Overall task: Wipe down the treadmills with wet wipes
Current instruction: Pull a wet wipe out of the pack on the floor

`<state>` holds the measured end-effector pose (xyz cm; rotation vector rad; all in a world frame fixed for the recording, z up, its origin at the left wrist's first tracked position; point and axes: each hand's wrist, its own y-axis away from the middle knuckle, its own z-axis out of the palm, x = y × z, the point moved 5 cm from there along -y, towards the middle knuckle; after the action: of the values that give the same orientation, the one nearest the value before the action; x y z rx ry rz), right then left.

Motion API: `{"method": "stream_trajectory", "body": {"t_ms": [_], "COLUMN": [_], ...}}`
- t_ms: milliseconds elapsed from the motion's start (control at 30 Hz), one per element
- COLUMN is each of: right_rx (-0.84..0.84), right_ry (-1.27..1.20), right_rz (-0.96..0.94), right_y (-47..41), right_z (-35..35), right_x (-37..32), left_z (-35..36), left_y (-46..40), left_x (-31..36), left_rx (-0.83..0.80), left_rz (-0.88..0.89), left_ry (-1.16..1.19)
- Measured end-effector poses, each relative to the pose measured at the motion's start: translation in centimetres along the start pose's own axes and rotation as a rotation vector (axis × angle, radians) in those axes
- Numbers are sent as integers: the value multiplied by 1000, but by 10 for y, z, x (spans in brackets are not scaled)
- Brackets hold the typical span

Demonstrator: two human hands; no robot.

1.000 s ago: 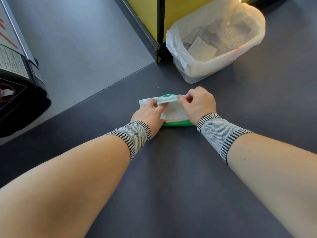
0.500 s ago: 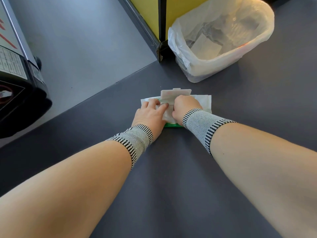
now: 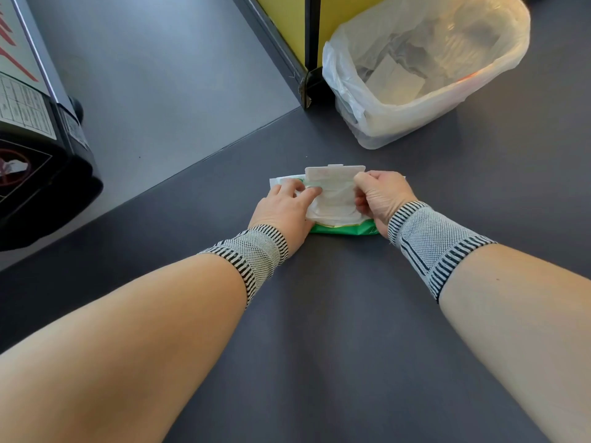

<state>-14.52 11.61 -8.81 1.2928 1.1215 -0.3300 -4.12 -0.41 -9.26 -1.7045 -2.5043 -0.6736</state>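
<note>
Black treadmill housing (image 3: 38,174) sits far left, well apart from the green wet wipe pack (image 3: 345,227) on the dark floor. Left hand (image 3: 284,207) presses the pack with straight fingers; right hand (image 3: 380,196) pinches its raised flap (image 3: 332,175). A lined bin (image 3: 399,119) stands beyond.

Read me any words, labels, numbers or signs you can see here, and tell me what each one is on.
No text can be read here.
White table-style label on the black machine: print too small.
Round red prohibition sign below it: a symbol, no legible words.
Red marks on the machine's grey panel: cut off.
Green wipes pack: print hidden or blurred.
</note>
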Motion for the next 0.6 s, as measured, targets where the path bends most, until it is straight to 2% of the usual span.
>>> {"method": "stream_trajectory", "body": {"t_ms": [33, 67, 167, 200, 233, 267, 367, 400, 433, 533, 600], "right_rx": [-20, -54, -142, -122, -84, -42, -46, -60, -57, -59, -149], "right_ry": [54, 215, 946, 1041, 1025, 877, 64, 3, 103, 863, 1130], "right_rz": [-27, -78, -270, -301, -315, -286, -114, -130, -194, -401, -381], "right_y": [1, 0, 0, 1, 2, 3, 8, 8, 8, 11, 10], "right_z": [1, 3, 13, 17, 18, 17, 11, 9, 7, 12, 21], "right_x": [-1, -2, -5, -6, -8, -14, -35, -44, -52, -50, -25], "left_z": [-1, -1, 3, 6, 8, 8, 6, 6, 6, 6, 5], "left_y": [1, 3, 10, 11, 12, 11, 6, 6, 7, 8, 7], "left_x": [1, 2, 7, 9, 9, 10, 10, 10, 9, 9, 10], "left_rx": [7, 21, 49, 39, 26, 14, -15, -23, -30, -54, -66], "left_rz": [1, 6, 55, 68, 73, 69, 59, 58, 58, 54, 57], "left_ry": [-4, -12, -102, -142, -168, -182, -189, -190, -189, -191, -196]}}
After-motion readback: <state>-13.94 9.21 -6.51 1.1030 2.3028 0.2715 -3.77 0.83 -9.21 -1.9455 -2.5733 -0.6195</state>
